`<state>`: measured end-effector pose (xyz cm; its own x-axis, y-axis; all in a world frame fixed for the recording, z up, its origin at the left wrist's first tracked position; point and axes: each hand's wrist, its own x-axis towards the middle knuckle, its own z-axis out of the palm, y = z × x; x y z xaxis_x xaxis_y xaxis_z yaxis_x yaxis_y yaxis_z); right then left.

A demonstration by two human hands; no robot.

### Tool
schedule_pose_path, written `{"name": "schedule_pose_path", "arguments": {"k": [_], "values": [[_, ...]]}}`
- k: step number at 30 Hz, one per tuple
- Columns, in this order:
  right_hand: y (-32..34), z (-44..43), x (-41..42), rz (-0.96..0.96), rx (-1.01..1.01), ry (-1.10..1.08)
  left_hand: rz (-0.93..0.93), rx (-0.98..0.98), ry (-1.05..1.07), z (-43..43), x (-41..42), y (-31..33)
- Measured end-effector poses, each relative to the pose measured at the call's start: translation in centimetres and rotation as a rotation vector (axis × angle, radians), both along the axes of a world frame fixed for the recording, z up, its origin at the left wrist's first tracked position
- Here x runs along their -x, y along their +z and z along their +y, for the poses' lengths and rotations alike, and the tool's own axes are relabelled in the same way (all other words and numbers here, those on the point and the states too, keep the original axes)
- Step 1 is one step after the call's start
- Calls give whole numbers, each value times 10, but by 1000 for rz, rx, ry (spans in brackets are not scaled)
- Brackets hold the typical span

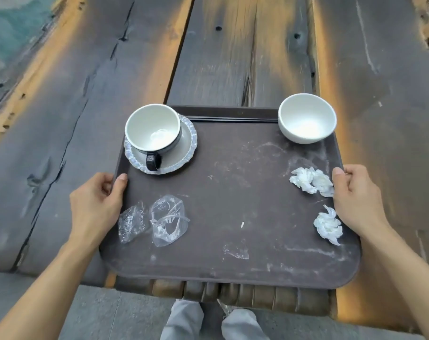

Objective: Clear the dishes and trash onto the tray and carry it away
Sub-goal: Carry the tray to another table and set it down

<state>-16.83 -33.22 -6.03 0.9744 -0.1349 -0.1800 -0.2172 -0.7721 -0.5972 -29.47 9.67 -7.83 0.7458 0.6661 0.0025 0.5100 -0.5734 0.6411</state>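
A dark brown tray (pixel 233 192) lies at the near edge of the wooden table. My left hand (pixel 95 204) grips its left rim with the thumb on top, and my right hand (pixel 355 200) grips its right rim the same way. On the tray, a white cup with a black handle (pixel 153 130) stands on a clear-edged saucer (pixel 186 153) at the back left. At the back right sits a white bowl (pixel 306 117). Two crumpled clear plastic wrappers (pixel 168 220) lie front left. Crumpled white napkins (pixel 311 180) and another napkin (pixel 328 225) lie along the right side.
The table (pixel 233 57) is made of dark, rough wooden planks with cracks and orange-lit seams. Its near edge (pixel 233 294) sits just under the tray's front rim. Grey floor and my legs (pixel 213 322) show below.
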Motion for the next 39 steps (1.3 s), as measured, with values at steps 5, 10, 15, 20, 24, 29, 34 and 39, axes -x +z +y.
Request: {"name": "schedule_pose_path", "arguments": {"k": [5, 10, 15, 20, 24, 29, 34, 39], "values": [[36, 9, -7, -24, -17, 83, -36, -18, 77, -6, 30, 29], [85, 22, -15, -46, -31, 178, -62, -49, 171, -10, 61, 77], [138, 40, -19, -67, -43, 297, -83, -49, 272, -18, 102, 130], [190, 73, -20, -83, -54, 432, -100, -61, 400, -24, 149, 179], [232, 105, -12, -107, -29, 553, -89, -82, 496, -26, 196, 220], [280, 154, 13, -148, -51, 715, -88, -98, 618, -24, 259, 272], [316, 211, 46, -139, -74, 862, -105, -119, 783, -21, 330, 311], [347, 270, 103, -180, -93, 1022, -111, -110, 909, -22, 414, 333]]}}
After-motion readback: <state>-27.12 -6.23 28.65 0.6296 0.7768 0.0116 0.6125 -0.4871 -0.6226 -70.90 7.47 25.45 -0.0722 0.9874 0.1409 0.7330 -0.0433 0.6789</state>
